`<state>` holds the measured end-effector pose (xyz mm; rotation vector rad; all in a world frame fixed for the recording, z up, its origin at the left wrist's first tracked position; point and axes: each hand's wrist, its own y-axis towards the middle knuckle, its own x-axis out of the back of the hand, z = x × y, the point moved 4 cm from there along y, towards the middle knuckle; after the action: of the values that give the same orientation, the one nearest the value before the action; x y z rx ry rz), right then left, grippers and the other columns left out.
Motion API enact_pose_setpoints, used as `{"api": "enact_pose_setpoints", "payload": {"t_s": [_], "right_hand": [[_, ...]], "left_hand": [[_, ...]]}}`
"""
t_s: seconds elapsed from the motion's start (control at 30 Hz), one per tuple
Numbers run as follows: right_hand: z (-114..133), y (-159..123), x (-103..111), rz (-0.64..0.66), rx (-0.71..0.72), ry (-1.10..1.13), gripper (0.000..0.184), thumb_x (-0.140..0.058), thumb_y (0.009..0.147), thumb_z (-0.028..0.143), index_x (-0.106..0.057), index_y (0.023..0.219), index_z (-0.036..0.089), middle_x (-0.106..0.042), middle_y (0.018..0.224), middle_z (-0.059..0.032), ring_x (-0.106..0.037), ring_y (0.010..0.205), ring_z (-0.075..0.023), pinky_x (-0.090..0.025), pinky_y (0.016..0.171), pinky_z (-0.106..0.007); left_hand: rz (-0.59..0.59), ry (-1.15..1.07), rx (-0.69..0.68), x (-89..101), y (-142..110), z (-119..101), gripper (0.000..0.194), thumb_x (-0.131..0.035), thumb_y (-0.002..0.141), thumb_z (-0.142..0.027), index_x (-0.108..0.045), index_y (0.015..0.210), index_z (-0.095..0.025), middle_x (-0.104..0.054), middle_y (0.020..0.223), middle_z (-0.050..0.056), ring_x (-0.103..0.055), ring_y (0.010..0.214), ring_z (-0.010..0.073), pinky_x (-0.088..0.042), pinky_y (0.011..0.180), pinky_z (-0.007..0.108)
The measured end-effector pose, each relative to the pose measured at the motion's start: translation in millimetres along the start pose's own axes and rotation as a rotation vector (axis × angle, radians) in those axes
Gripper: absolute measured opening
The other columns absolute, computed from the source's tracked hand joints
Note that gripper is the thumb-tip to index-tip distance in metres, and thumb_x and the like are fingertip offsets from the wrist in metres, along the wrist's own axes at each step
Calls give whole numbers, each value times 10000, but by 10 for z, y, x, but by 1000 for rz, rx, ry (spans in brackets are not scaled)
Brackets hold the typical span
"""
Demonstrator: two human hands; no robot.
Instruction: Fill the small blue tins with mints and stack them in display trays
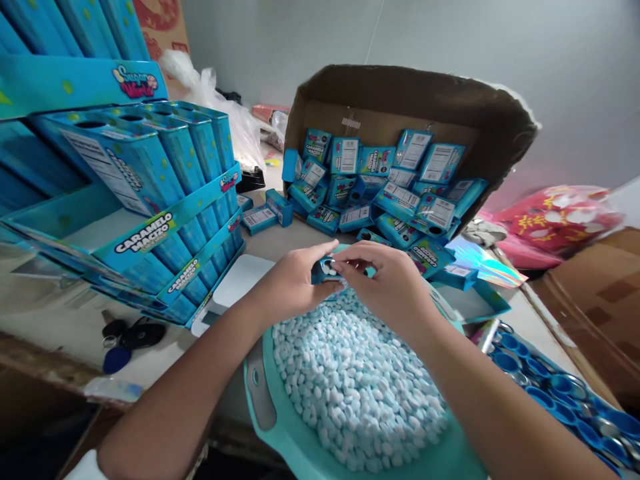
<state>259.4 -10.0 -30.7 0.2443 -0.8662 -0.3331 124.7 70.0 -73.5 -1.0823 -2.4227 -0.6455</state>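
Grips the small blue box (321, 270) between thumb and fingers of the left hand (297, 277); bunches the fingers of the right hand (383, 273) at its round opening, though cannot tell whether pinching anything. Holds it above the far side of the teal tub (300, 453), with pale candies (360, 380) heaped below the fingers. Has a jumble of blue boxes (397, 200) crowding the space just beyond the fingertips, in and before a cardboard box (425, 93). Has stacked display trays (150, 243) standing tall left of the fingers, with a white object (245, 280) between and keys (143, 333) nearer. Has a shiny sheet (493, 260) and blue rings (560, 387) right of the fingers.
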Motion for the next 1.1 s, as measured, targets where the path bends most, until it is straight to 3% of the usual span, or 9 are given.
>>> {"api": "enact_pose_setpoints", "payload": {"t_s": [0.23,0.37,0.5,0.63,0.77,0.93,1.0,1.1], "right_hand": [[-24,-13,-43,59,-49,170,166,-646,919,325,-777,944,227,-746,854,-28,-656,761,-178,-470,634,-291],[-8,20,-77,86,28,193,113,-666,889,231,-776,865,231,-721,927,-32,-646,820,-172,-491,706,-297],[-49,51,-97,136,-19,147,153,-636,878,198,-767,803,223,-651,804,-24,-576,672,-144,-436,581,-282],[-61,57,-84,144,-31,94,171,-604,848,151,-725,748,217,-651,778,-17,-563,655,-142,-419,574,-278],[-71,40,-92,89,-28,31,140,-586,824,136,-692,777,214,-622,705,5,-507,591,-129,-390,568,-278],[-139,58,-124,63,-20,75,92,-610,833,175,-683,862,223,-518,682,26,-443,592,-124,-337,549,-272],[-177,99,-88,4,-10,214,82,-673,824,244,-679,900,215,-484,707,32,-436,614,-124,-340,555,-270],[-269,164,22,-222,-12,457,176,-659,859,353,-633,942,199,-494,788,17,-472,684,-133,-389,616,-271]], "left_hand": [[-13,-45,10,19,-8,-18,706,-694,851,-486,-513,1457,-172,-559,1475,112,-531,1356,325,-476,1105,435],[9,-67,-29,12,-7,-52,653,-692,862,-427,-523,1445,-188,-566,1470,102,-534,1357,310,-470,1113,427],[64,-64,-64,-11,-9,-84,579,-679,877,-348,-537,1427,-240,-597,1442,64,-566,1326,276,-499,1076,387],[53,-32,-55,-17,-7,-66,597,-688,871,-360,-530,1431,-224,-591,1449,62,-560,1331,270,-482,1094,371],[42,-7,-36,0,-1,-41,634,-675,881,-434,-516,1446,-197,-584,1455,81,-547,1345,277,-467,1109,368],[56,1,-60,7,-7,-70,646,-672,886,-404,-482,1476,-221,-557,1482,78,-541,1349,284,-469,1103,373],[-9,9,-30,13,-12,-75,688,-701,863,-416,-472,1482,-222,-560,1479,82,-549,1340,286,-476,1100,379],[-201,14,-62,64,-30,-123,603,-723,848,-403,-554,1401,-231,-645,1374,72,-627,1239,248,-528,1030,342]]}}
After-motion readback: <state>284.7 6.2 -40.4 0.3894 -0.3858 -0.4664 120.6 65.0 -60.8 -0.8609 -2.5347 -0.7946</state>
